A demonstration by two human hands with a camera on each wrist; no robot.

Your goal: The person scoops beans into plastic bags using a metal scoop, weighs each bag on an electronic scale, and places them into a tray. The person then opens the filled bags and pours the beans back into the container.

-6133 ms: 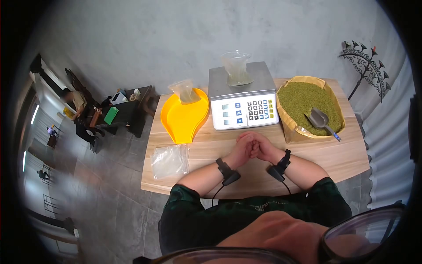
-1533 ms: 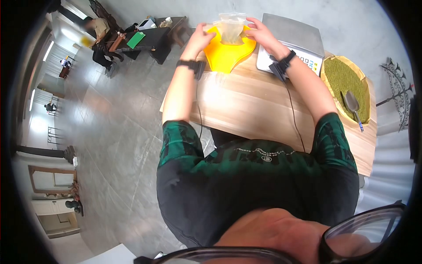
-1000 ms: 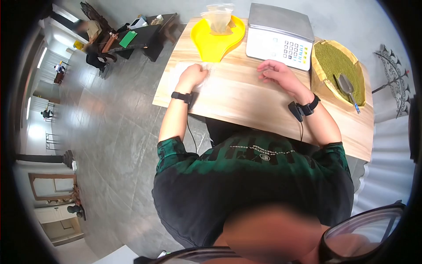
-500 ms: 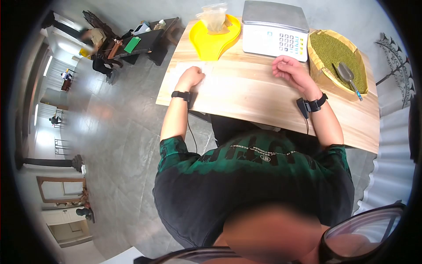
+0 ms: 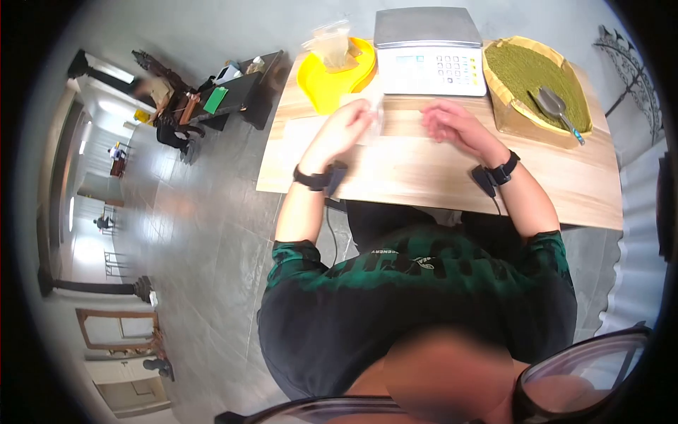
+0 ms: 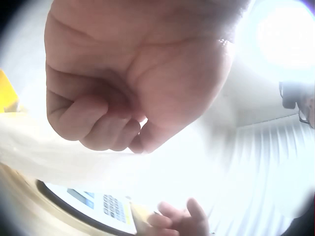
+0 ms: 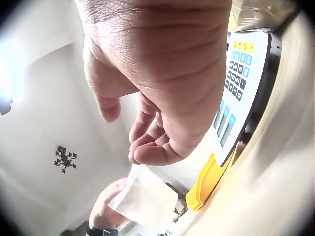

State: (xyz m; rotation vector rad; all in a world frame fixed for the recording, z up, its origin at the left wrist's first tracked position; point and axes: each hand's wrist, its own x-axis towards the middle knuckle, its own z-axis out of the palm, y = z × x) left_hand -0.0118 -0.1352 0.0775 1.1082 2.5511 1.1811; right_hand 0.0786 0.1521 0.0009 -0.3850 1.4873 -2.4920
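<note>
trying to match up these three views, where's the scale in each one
Head: top, right of centre, its keypad facing the person.
Left wrist: the scale is at bottom left.
Right wrist: upper right, partly behind the right hand.
Shared landmark: yellow tray, cut off at the left edge in left wrist, lower right in right wrist.

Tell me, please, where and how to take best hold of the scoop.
Grip the scoop by its handle, probably from above at the near right: the handle slants outward over the edge of the bag, while the blade rests on the green granules.
</note>
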